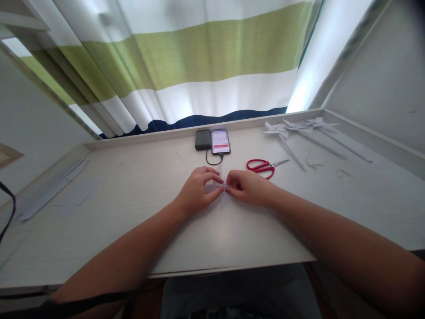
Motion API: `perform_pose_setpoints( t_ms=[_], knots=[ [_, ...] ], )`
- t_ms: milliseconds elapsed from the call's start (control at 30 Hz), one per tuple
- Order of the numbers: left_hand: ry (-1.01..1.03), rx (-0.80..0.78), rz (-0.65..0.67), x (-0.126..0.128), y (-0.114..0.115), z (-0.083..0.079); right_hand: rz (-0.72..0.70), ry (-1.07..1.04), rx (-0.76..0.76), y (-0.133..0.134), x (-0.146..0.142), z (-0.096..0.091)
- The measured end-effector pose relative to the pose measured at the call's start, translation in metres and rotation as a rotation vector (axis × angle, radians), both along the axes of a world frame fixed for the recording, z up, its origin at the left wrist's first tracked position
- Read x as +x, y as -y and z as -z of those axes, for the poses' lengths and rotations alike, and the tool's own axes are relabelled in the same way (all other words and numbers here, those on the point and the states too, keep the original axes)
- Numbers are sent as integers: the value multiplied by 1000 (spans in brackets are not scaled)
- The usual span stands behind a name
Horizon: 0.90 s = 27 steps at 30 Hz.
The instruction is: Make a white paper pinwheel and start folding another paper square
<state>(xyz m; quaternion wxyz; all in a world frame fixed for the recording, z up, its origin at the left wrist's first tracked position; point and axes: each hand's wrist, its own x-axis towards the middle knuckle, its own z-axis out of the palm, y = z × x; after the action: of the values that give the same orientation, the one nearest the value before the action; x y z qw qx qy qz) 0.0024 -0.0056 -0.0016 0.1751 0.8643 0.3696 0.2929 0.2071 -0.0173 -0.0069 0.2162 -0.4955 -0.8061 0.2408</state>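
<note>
**A:** Where is the paper lying?

**B:** The small piece of white paper [220,192] lies flat on the bench [133,217], about in the middle, directly between your two hands. Your left hand [195,189] covers its left part and your right hand [248,187] covers its right part.

**A:** How are the hands holding it?

**B:** Both of your hands are nearly closed, with the fingers curled. Each one pinches the paper between thumb and forefinger. The fingertips of the two hands almost meet above it.

**A:** Which way does the paper point?

**B:** Your fingers hide most of it. The visible part runs from left to right between your hands, and a pale corner reaches toward you under the fingertips. I cannot tell its long axis for sure.

**A:** What is around it?

**B:** The red scissors [262,166] lie just behind your right hand, with the blades pointing to the right. A phone [221,141] and a dark power bank [202,139] sit side by side farther back. Paper pinwheels [279,129] lie at the far right, well apart from your hands.
</note>
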Motion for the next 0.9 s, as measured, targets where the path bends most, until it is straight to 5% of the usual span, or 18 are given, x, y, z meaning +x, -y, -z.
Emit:
perform_pose_setpoints(
  t_ms=[233, 400, 900],
  knots=[
    [77, 211, -94, -2, 11, -12, 41, -246, -241, 7, -7, -8],
    [100, 134, -29, -1, 16, -14, 58, -419, -276, 13, -11, -17],
    [189, 178, -42, -2, 16, -12, -3, -367, -50, 18, -10, -16]
  ],
)
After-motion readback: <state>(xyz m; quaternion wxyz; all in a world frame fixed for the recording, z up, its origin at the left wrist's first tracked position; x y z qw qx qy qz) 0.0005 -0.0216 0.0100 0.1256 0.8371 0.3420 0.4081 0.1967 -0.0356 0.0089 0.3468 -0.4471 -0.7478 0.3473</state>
